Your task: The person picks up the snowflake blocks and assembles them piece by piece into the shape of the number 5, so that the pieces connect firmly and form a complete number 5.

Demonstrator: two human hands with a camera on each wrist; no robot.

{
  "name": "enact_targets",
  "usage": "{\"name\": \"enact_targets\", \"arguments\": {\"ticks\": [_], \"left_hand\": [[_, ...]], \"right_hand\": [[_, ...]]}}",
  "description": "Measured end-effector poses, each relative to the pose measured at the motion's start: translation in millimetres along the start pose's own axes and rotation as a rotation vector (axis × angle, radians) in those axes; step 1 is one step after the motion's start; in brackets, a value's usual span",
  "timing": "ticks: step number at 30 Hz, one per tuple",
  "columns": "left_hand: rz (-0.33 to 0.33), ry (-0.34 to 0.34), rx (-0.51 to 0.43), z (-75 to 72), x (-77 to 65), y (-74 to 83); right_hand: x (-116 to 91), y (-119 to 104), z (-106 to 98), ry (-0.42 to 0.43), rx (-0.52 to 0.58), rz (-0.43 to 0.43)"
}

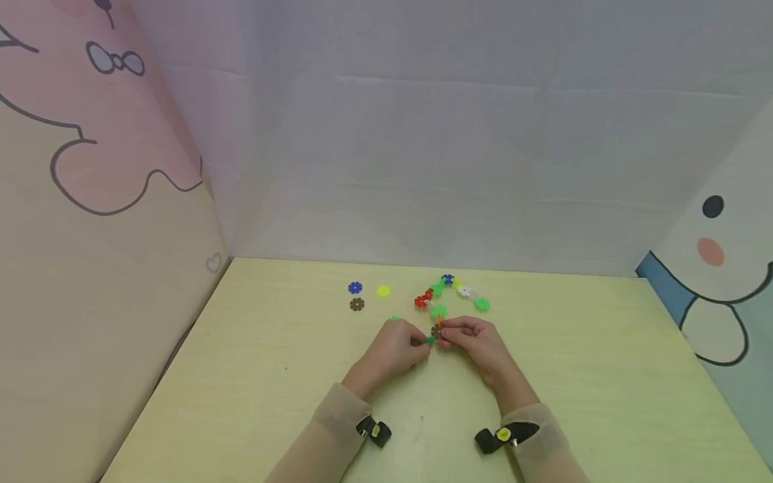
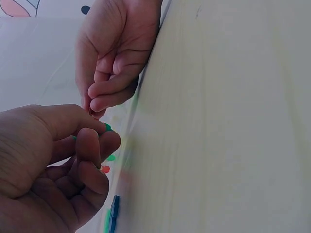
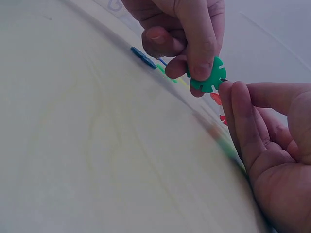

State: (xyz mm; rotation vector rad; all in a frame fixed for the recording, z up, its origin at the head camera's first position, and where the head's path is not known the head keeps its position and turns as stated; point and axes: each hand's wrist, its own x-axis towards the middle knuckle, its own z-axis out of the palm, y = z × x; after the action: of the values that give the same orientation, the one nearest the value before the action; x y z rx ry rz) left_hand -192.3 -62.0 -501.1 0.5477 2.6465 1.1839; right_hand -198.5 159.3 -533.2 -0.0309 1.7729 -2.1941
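Note:
My left hand (image 1: 394, 349) pinches a green notched disc (image 3: 212, 77) between thumb and fingers, most plainly seen in the right wrist view. Facing it, my right hand (image 1: 480, 345) pinches a brown notched disc (image 1: 437, 332) by its edge. The two discs meet between the fingertips; whether their slots are locked together cannot be told. Just beyond the brown disc stands an orange piece (image 1: 439, 319), and behind that a light green disc (image 1: 439, 310). These lead on to a curved chain of joined discs, with red discs (image 1: 423, 300) on its left side.
The chain bends around past a blue disc (image 1: 447, 279) and a white disc (image 1: 464, 291) to a green disc (image 1: 482, 304). Loose blue (image 1: 355, 288), yellow (image 1: 383, 291) and brown (image 1: 357, 304) discs lie left of it. A wall cloth (image 1: 386, 168) rises behind the table (image 1: 241, 402).

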Motion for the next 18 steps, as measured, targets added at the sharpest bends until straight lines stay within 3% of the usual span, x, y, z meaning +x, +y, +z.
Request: {"name": "enact_targets", "arguments": {"ticks": [6, 18], "left_hand": [[-0.006, 0.005, -0.012, -0.5, -0.6, 1.6], [0.072, 0.018, 0.064, 2.1, 2.5, -1.3]], "right_hand": [[0.4, 0.5, 0.3, -0.005, 0.000, -0.008], [0.1, 1.0, 4.6, -0.015, -0.006, -0.021]]}}
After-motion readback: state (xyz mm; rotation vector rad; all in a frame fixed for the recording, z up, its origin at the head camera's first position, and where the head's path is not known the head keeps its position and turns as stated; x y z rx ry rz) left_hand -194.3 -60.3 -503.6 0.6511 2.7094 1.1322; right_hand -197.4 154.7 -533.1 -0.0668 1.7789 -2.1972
